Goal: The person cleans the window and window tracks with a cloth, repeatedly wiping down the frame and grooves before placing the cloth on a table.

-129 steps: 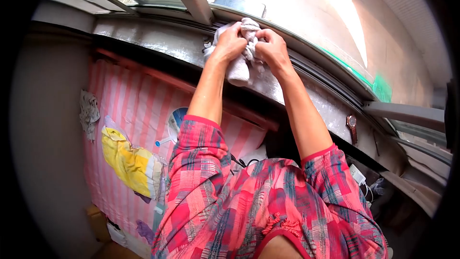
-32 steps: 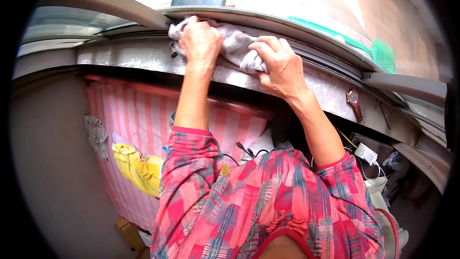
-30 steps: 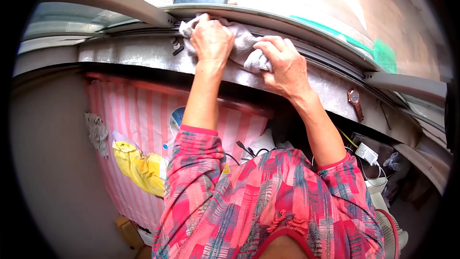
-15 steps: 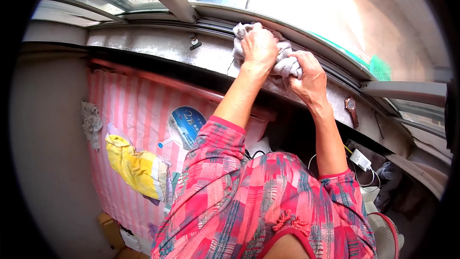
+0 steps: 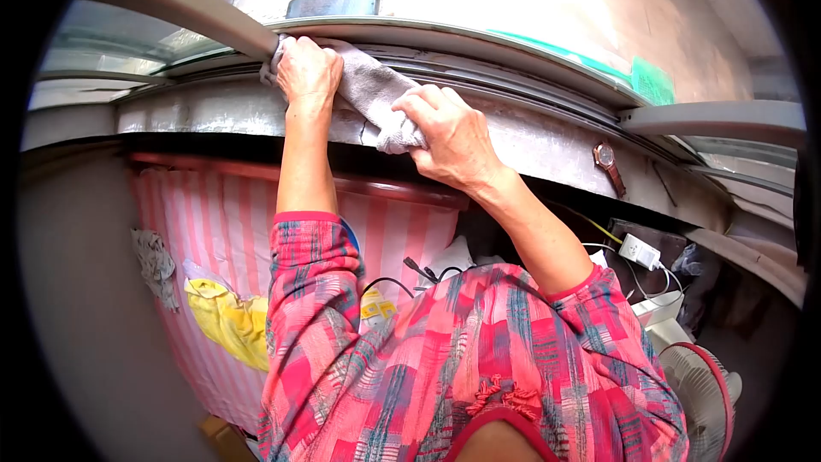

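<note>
A grey cloth (image 5: 372,85) stretches between my two hands over the window track (image 5: 479,77). My left hand (image 5: 308,73) presses one bunched end of it into the track, close against the upright window frame (image 5: 184,13). Curled fingers of my right hand (image 5: 453,133) grip the other end, which is crumpled and hangs over the grey sill (image 5: 530,139). Part of the cloth under my left hand is hidden.
A wristwatch (image 5: 608,167) lies on the sill to the right. Beyond the track rests a phone-like dark slab (image 5: 333,2). Below are a pink striped bedcover (image 5: 214,214), a yellow cloth (image 5: 227,321), a white plug adapter (image 5: 639,250) and a fan (image 5: 697,385).
Both hands have moved left along the track with the cloth. They are farther apart, and the cloth, bunched before, is now drawn out between them.
</note>
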`<move>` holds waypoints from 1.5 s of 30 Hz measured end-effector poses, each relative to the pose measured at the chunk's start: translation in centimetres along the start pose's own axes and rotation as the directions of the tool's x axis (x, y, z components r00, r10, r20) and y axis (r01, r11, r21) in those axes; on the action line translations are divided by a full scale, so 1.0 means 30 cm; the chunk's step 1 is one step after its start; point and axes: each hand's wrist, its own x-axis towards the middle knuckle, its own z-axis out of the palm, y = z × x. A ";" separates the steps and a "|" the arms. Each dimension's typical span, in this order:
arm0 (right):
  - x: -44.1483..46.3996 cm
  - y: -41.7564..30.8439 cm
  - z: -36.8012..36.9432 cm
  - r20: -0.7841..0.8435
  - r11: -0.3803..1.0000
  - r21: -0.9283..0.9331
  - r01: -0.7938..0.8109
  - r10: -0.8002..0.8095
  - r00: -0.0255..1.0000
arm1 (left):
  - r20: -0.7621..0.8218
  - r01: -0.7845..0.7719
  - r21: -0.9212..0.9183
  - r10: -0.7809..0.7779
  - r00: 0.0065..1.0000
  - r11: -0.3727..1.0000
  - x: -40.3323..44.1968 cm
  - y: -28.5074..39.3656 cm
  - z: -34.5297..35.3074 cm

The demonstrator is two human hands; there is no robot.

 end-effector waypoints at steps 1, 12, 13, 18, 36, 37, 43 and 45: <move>-0.019 0.011 -0.005 -0.003 1.000 0.003 -0.011 0.011 1.000 | -0.027 -0.022 -0.004 0.022 0.999 1.000 -0.007 0.004 0.006; -0.166 0.101 -0.119 -0.101 0.999 0.026 -0.027 0.029 0.994 | -0.089 -0.283 -0.283 0.268 0.959 0.917 -0.228 0.370 0.080; -0.180 0.103 -0.126 -0.105 0.999 0.025 -0.020 0.022 0.994 | -0.003 -0.297 -0.286 0.309 0.951 0.911 -0.249 0.416 0.081; -0.220 0.121 -0.205 -0.126 0.995 -0.036 -0.092 0.087 0.988 | 0.108 -0.326 -0.193 0.351 0.930 0.925 -0.259 0.490 0.069; -0.205 0.113 -0.154 -0.207 0.991 0.131 -0.040 0.067 0.976 | 0.064 -0.291 0.004 0.290 0.955 0.957 0.017 -0.068 -0.015; -0.208 0.110 -0.147 -0.190 0.990 0.133 -0.047 0.072 0.979 | 0.025 -0.313 -0.038 0.314 0.949 0.949 0.000 -0.045 -0.005; -0.280 0.130 -0.185 -0.147 0.976 0.197 -0.097 0.127 0.981 | -0.097 -0.418 -0.247 0.407 0.908 0.874 -0.162 0.198 0.069; -0.302 0.122 -0.205 -0.082 0.921 0.300 -0.248 0.284 0.955 | -0.089 -0.429 -0.311 0.424 0.901 0.848 -0.221 0.316 0.093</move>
